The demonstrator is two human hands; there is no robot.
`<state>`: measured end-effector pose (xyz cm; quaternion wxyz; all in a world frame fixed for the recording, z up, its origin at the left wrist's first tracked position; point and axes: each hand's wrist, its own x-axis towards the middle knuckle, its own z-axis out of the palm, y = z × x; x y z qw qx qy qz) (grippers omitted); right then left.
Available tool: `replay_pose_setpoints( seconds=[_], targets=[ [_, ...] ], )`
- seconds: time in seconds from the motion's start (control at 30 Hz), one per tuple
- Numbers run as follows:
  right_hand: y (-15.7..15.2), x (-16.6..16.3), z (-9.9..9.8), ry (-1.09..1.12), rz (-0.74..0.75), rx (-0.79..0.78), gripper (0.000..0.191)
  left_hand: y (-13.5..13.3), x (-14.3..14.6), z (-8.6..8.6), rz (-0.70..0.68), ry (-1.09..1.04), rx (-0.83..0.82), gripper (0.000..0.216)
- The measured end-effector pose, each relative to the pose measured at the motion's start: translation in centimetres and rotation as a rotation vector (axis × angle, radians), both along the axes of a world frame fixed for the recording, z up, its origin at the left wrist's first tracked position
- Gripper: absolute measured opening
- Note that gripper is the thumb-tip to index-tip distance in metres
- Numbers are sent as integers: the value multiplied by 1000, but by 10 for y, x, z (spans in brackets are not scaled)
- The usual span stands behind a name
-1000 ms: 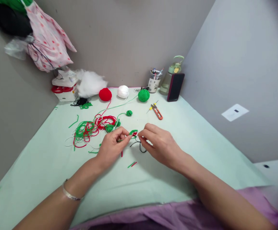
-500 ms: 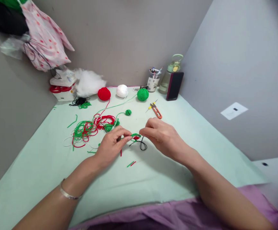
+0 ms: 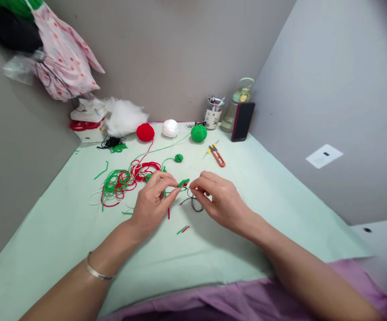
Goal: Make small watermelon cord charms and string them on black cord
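Observation:
My left hand pinches a small crocheted piece, green with some red, between thumb and fingertips above the table. Close on its right, my right hand is closed in a pinch on what looks like a thin needle, mostly hidden by the fingers, its tip at the piece. Black thread hangs in loops below the fingertips. Behind my left hand lies a tangle of red, green and white yarn. A small green crocheted ball sits beyond the hands.
Balls of red, white and green yarn stand along the back. Orange thread snips lie at right, before a pen cup, a bottle and a phone. White stuffing is at back left.
The crocheted piece has tilted in my left hand, its green side now showing more. My right hand has turned and come closer to it, fingertips lower, and the black thread has shifted slightly.

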<state>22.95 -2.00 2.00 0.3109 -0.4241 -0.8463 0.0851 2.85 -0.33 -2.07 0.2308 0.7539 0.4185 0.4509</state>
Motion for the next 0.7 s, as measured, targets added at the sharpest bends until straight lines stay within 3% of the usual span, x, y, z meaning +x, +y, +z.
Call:
replay_pose_setpoints(
  seconds=[0.1, 0.23, 0.47, 0.7],
  targets=[
    [1, -4, -2, 196, -25, -178, 12, 0, -2, 0, 30, -9, 57, 4],
    [7, -5, -3, 414, -20, -432, 10, -1, -2, 2, 3, -98, -1, 7],
    [14, 2, 1, 637, 17, -721, 20, -9, -1, 15, -141, -226, -319, 13],
    [18, 4, -3, 715, 89, -828, 20, -8, -1, 29, -299, -410, -581, 22]
  ],
)
